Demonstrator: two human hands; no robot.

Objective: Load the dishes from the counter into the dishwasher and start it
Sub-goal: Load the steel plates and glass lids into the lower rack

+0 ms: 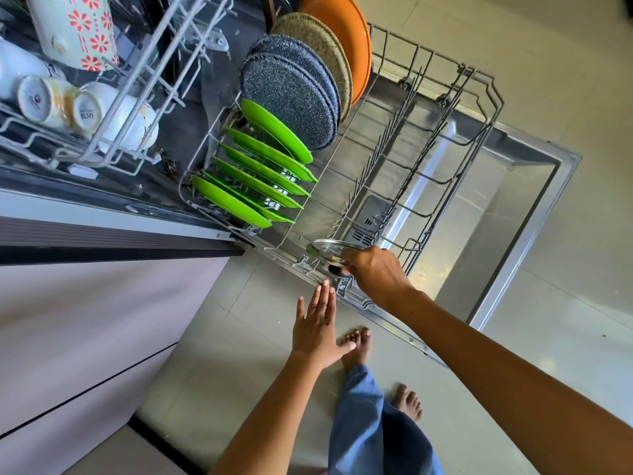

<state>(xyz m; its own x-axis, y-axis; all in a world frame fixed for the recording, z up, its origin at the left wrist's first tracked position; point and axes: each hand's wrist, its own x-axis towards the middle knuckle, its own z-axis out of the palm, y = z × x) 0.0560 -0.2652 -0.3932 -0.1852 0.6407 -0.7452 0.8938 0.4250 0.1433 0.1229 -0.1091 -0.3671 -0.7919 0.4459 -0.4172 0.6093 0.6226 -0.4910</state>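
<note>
My right hand (376, 274) grips a glass lid (325, 250) by its black knob at the near corner of the pulled-out lower rack (479, 97). My left hand (318, 329) hovers flat with straight fingers beside the rack's near edge and holds nothing. Several green plates (260, 166) stand in the rack's left row. Behind them stand dark speckled plates (291, 97), a tan speckled plate (318, 39) and an orange plate (346, 32).
The upper rack (137, 97) at left carries several cups (51, 101) and a floral container (75, 29). The open dishwasher door (513, 207) lies flat under the lower rack. A pale cabinet front (85, 320) is at left. My bare feet (358, 347) stand on the tiled floor.
</note>
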